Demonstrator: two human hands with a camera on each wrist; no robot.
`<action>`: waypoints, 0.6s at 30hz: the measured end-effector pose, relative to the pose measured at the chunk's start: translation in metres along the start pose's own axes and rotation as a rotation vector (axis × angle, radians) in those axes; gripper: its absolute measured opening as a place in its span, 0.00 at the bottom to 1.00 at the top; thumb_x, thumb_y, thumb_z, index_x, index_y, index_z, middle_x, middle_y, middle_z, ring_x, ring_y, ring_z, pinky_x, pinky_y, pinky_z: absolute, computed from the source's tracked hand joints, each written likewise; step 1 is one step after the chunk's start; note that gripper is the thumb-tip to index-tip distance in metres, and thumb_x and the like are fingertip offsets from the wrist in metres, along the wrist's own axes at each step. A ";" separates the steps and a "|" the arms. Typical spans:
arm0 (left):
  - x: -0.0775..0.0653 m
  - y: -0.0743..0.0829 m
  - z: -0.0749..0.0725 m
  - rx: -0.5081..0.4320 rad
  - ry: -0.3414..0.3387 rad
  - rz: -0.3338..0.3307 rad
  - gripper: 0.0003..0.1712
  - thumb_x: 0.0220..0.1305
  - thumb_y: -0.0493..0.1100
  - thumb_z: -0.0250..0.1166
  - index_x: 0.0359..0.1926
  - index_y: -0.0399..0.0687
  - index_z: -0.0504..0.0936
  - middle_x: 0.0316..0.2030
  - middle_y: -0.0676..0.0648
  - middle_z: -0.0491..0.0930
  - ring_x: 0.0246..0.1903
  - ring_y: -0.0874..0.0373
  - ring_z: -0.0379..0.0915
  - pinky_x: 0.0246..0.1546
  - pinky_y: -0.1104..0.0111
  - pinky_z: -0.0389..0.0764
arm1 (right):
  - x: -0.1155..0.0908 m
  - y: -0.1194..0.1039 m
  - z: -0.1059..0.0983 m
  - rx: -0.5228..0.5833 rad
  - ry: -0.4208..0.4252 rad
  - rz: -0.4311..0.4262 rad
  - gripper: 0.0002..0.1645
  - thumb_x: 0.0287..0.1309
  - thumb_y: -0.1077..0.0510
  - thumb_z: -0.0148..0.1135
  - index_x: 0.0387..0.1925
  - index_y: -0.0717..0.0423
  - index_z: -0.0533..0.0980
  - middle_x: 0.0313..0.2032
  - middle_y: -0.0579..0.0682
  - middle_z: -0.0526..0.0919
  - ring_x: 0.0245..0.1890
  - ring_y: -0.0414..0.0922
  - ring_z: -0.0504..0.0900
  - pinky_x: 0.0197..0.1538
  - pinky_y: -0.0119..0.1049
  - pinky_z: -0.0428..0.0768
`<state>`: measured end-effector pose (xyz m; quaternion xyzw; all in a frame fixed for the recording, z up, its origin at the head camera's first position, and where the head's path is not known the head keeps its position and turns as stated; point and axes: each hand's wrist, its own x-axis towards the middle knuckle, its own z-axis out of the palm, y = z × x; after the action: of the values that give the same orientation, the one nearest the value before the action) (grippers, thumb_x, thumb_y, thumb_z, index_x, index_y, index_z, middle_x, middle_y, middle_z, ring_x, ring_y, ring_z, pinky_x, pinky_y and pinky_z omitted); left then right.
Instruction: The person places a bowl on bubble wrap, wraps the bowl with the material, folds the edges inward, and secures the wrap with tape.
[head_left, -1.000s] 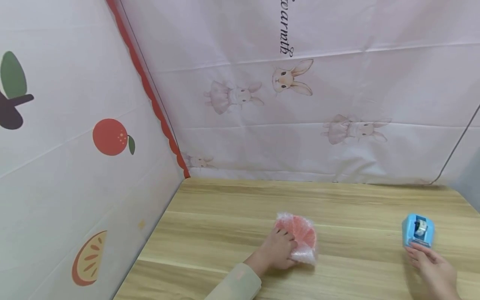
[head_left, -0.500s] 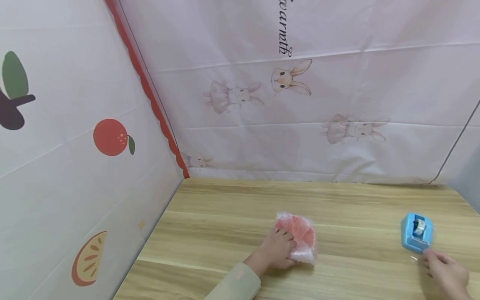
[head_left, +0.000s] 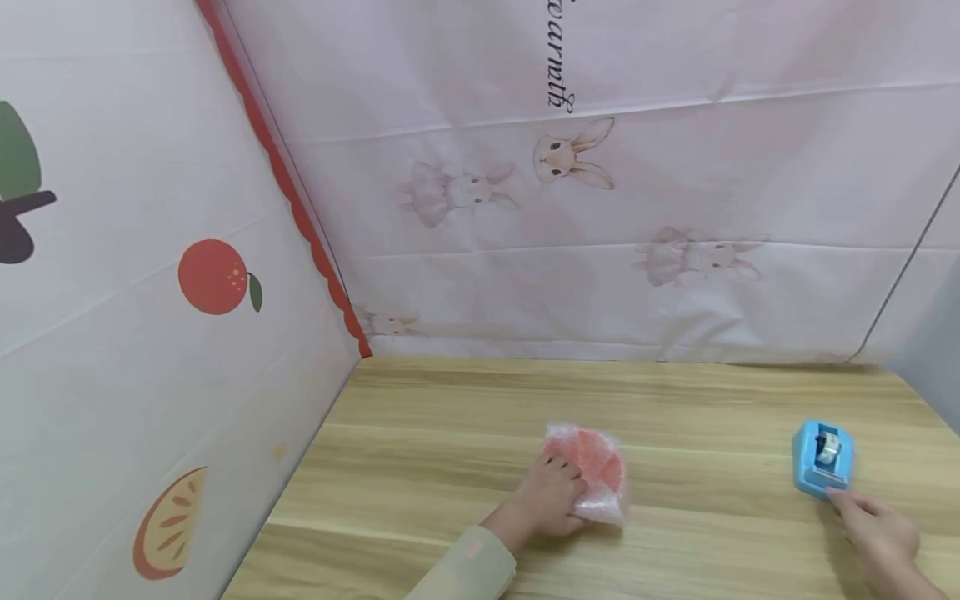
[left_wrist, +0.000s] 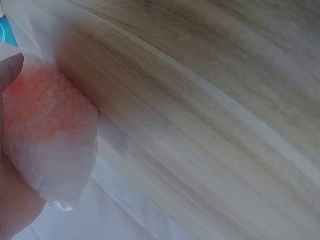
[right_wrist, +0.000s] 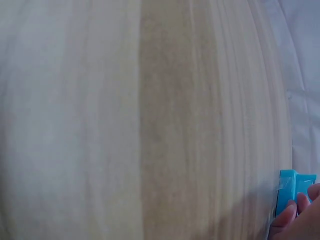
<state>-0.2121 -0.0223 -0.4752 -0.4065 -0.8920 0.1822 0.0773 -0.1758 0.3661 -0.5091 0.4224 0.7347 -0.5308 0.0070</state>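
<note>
My left hand (head_left: pixel 551 498) grips the near left side of a round pinkish-red object in bubble wrap (head_left: pixel 603 467) on the wooden table. Its clear wrap and bumpy red middle fill the left edge of the left wrist view, with a fingertip (left_wrist: pixel 11 70) pressed on the bubble wrap. Over to the right stands a blue tape dispenser (head_left: pixel 823 454) with a roll of clear tape (head_left: pixel 828 447). My right hand (head_left: pixel 877 525) has thumb and forefinger pinched together at the dispenser's front cutting edge, at the tape's end. In the right wrist view only the dispenser's corner (right_wrist: pixel 287 190) shows beside the fingers.
The wood-grain table (head_left: pixel 450 400) meets a pale rabbit-print cloth (head_left: pixel 600 308) at the back. A white fruit-print cloth (head_left: pixel 247 400) hangs along the left side.
My right hand has shifted rightward along the dispenser's front, then back left to its edge. A small shiny strip showed by the fingers half a second ago. My left hand keeps its grip.
</note>
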 end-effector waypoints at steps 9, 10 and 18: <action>0.000 -0.001 0.003 -0.026 -0.021 -0.004 0.24 0.58 0.69 0.50 0.44 0.64 0.79 0.44 0.61 0.76 0.46 0.64 0.69 0.47 0.71 0.66 | -0.005 -0.006 -0.001 0.041 0.011 0.020 0.25 0.60 0.43 0.52 0.44 0.62 0.73 0.24 0.44 0.72 0.34 0.46 0.68 0.26 0.32 0.70; 0.000 -0.001 0.003 -0.028 -0.023 -0.005 0.24 0.58 0.69 0.50 0.44 0.64 0.79 0.44 0.61 0.76 0.46 0.64 0.69 0.47 0.71 0.66 | -0.007 -0.007 0.000 0.045 0.011 0.026 0.26 0.60 0.43 0.51 0.44 0.63 0.73 0.27 0.47 0.73 0.35 0.47 0.67 0.28 0.33 0.70; 0.000 -0.002 0.004 -0.010 -0.008 -0.006 0.23 0.57 0.70 0.51 0.42 0.64 0.79 0.43 0.61 0.76 0.46 0.64 0.69 0.46 0.72 0.66 | -0.013 -0.015 -0.003 0.102 -0.057 0.076 0.22 0.61 0.43 0.49 0.21 0.52 0.74 0.37 0.56 0.68 0.39 0.51 0.62 0.37 0.39 0.65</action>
<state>-0.2145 -0.0245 -0.4784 -0.4036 -0.8943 0.1794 0.0723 -0.1755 0.3595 -0.4904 0.4344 0.6897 -0.5787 0.0264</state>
